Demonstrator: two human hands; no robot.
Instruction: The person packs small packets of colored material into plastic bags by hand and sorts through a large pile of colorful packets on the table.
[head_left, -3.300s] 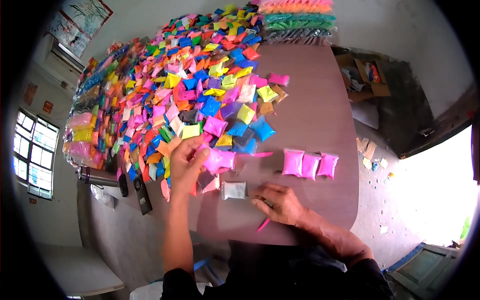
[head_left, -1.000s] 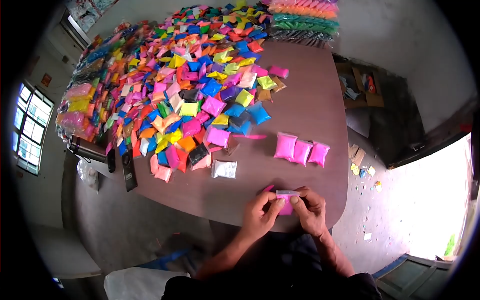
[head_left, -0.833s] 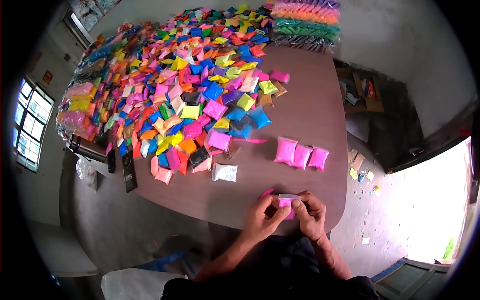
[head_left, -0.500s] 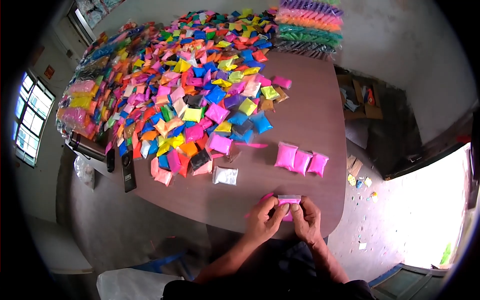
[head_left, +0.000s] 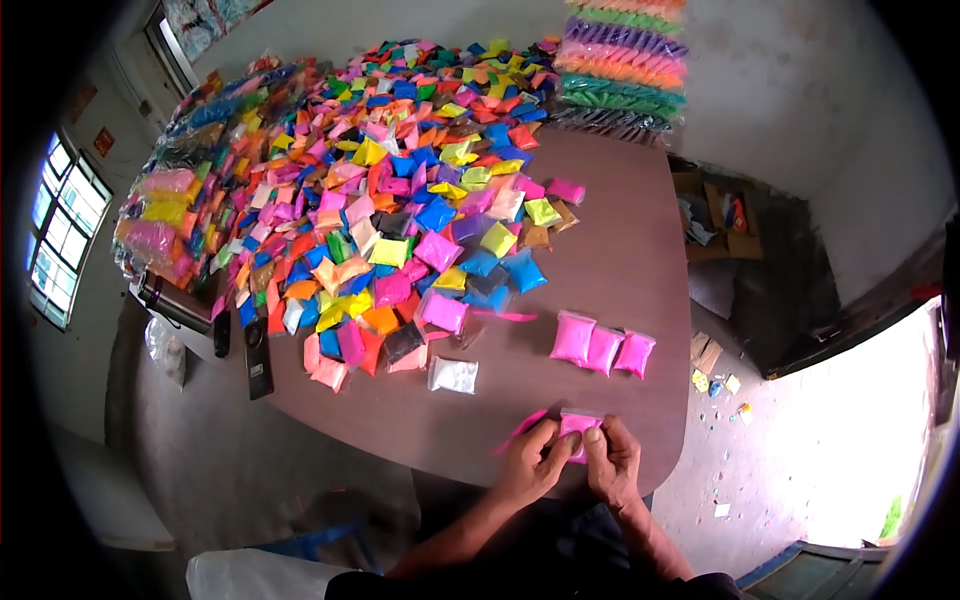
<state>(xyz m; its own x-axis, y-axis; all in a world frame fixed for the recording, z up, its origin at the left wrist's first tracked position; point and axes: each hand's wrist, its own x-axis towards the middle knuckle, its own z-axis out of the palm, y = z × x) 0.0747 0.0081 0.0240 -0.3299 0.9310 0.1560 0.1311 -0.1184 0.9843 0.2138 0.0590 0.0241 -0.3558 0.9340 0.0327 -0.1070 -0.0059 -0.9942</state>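
A small pink packet (head_left: 580, 425) with a clear top strip is pinched between both hands near the table's front edge. My left hand (head_left: 534, 462) grips its left side, thumb on the front. My right hand (head_left: 613, 462) grips its right side the same way. Beside my left fingers lies a pink strip (head_left: 521, 430). Three pink packets (head_left: 603, 349) lie in a row farther up the table. A white packet (head_left: 454, 375) lies to the left, near the large heap of coloured packets (head_left: 400, 200).
Stacked bags of coloured packets (head_left: 622, 60) stand at the table's back right. A black remote (head_left: 258, 360) and a metallic flask (head_left: 175, 302) are at the left edge. An open cardboard box (head_left: 735, 215) sits beyond the right side.
Since the earliest frame, my left hand has come from the heap to the front edge, and both hands now hold a pink packet. Lately the view has tilted up; the hands barely moved.
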